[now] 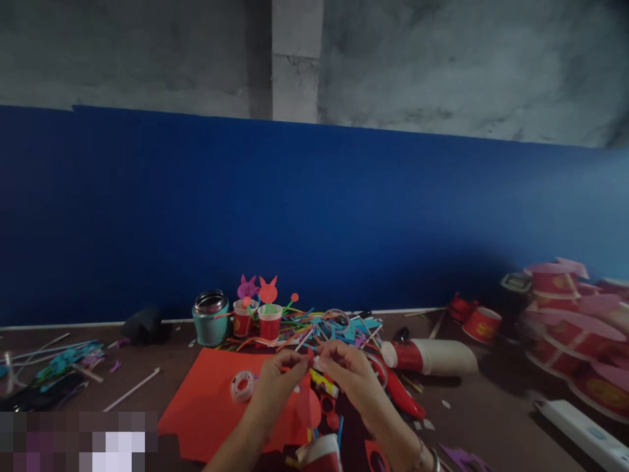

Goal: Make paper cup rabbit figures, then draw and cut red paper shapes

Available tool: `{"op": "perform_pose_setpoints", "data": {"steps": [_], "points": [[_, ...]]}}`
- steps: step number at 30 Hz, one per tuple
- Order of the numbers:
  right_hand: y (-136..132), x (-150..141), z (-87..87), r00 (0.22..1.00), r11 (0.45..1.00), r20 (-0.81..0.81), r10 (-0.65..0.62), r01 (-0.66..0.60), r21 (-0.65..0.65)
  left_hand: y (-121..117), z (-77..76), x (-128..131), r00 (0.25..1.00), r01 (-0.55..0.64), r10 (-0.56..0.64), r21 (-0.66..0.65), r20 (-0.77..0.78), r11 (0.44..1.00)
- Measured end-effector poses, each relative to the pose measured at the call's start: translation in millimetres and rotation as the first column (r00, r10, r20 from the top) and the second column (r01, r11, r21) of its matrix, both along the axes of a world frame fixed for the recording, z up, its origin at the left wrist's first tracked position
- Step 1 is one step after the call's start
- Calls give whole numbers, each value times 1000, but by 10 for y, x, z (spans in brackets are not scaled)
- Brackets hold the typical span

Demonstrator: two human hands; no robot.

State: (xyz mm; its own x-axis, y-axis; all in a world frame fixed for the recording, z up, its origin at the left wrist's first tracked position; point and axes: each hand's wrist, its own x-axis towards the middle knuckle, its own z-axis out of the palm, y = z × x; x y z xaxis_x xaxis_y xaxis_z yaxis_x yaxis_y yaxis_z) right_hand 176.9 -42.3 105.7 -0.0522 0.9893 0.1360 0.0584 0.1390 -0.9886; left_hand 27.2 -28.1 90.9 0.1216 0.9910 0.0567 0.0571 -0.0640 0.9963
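One red-and-white paper cup (322, 455) is cut off by the bottom edge of the frame, just right of centre. To its left and behind, a large red sheet (196, 406) is spread, with a tape roll (251, 387) laid on it. At lower centre, a small red piece (310, 357) is held up between the hands, its long axis seemingly near upright. It is pinched by thumb and forefinger of the left hand (281, 375), the nearer one; the fingertips of the right hand (350, 373) are brought close beside it, with something whitish there, but whether that is gripped cannot be told. Farther back, a turquoise flask (210, 326) is stood left of two decorated cups (270, 326). Gold marks are borne by the cups, but no brand or writing can be read. Beyond, the view is closed by a blue partition (295, 216).
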Motion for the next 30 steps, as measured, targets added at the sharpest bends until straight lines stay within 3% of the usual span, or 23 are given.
{"op": "perform_pose_setpoints", "data": {"steps": [10, 24, 30], "points": [[48, -37, -108, 1000, 997, -21, 21, -22, -72, -5, 0, 2, 1000, -11, 12, 82, -18, 997], [76, -58, -183, 998, 997, 17, -61, 62, -50, -65, 36, 34, 999, -47, 46, 20, 28, 999], [67, -41, -159, 981, 988, 136, -140, 130, 82, -72, 22, 39, 998, -50, 49, 18, 40, 999]]}}
